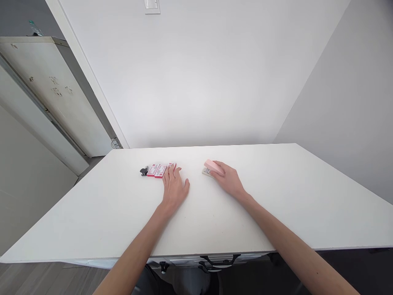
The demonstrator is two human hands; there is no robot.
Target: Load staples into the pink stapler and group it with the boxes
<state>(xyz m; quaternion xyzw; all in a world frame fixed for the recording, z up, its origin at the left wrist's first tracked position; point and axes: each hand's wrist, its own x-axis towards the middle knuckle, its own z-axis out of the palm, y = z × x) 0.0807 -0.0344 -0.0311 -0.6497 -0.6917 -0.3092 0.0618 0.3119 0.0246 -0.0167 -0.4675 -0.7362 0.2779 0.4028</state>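
Observation:
My left hand (174, 189) lies palm down on the tabletop, fingers spread, its fingertips resting on the right end of a row of small red-and-white boxes (160, 171). Those fingers cover part of the rightmost box. At the row's left end sit black binder clips (144, 171). My right hand (227, 178) is closed around a pink block-shaped object (214, 166), thumb on the near side. Under its left end shows a pale flat piece with dark print (206, 171); whether the two are joined, I cannot tell.
Both forearms rest over a white tabletop (211, 229), which meets a white wall (196, 82) at the back. Black handles (219, 261) show below its front edge. A worn pale cabinet (61, 94) stands beyond the left side. A switch (152, 5) is on the wall.

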